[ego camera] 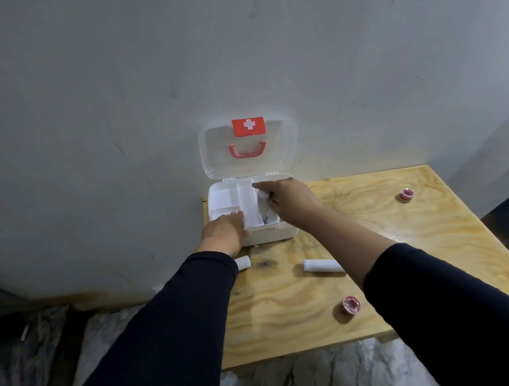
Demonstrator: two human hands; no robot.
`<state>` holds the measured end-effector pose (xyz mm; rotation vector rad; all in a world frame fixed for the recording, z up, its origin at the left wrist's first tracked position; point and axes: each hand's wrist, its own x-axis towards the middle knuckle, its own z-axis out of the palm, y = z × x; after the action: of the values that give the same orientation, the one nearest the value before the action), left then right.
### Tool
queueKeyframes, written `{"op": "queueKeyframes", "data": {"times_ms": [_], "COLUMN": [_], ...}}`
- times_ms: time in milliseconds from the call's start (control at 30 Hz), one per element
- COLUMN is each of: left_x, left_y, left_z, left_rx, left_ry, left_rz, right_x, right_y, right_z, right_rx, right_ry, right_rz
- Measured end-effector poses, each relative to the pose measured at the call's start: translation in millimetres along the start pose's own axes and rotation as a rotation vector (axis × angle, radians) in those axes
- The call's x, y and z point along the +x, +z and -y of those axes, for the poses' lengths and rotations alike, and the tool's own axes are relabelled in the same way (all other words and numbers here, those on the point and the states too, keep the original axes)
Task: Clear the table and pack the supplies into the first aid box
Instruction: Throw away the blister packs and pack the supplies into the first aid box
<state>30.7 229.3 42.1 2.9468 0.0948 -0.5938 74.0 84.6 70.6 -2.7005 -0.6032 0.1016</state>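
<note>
Your right hand [288,200] pinches a white rolled gauze bandage [263,206] inside the right side of the open white plastic first aid box [269,233], which sits at the far left corner of the pale plywood table [374,228]. Your left hand [226,231], fingers together, rests flat on the box's near left rim. Two more white bandage rolls [321,265] lie just in front of the box; two pink tape rolls [351,304] sit near the right and near edges.

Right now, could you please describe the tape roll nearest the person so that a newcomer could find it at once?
Start at the plywood table and go to its near edge, away from the open first aid box. The pink-red tape roll lies there, beside the right sleeve. It is round and coloured, unlike the white bandage rolls, and closer than the other tape roll.
</note>
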Motion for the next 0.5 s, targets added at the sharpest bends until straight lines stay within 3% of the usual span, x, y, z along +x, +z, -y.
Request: {"op": "queueKeyframes", "data": {"times_ms": [300,500], "left_x": [-4.5,-3.8], "left_y": [5.4,3.0], "left_z": [4.5,3.0], "left_rx": [-0.129,-0.072], "left_ry": [-0.005,0.005], "left_rz": [-0.068,-0.026], "right_x": [-16.1,1.4], "right_y": [15.0,4.4], "right_z": [-17.2,-10.0], "right_rx": [-0.004,0.000], "right_ry": [0.002,0.004], "right_rz": [-0.033,-0.062]}}
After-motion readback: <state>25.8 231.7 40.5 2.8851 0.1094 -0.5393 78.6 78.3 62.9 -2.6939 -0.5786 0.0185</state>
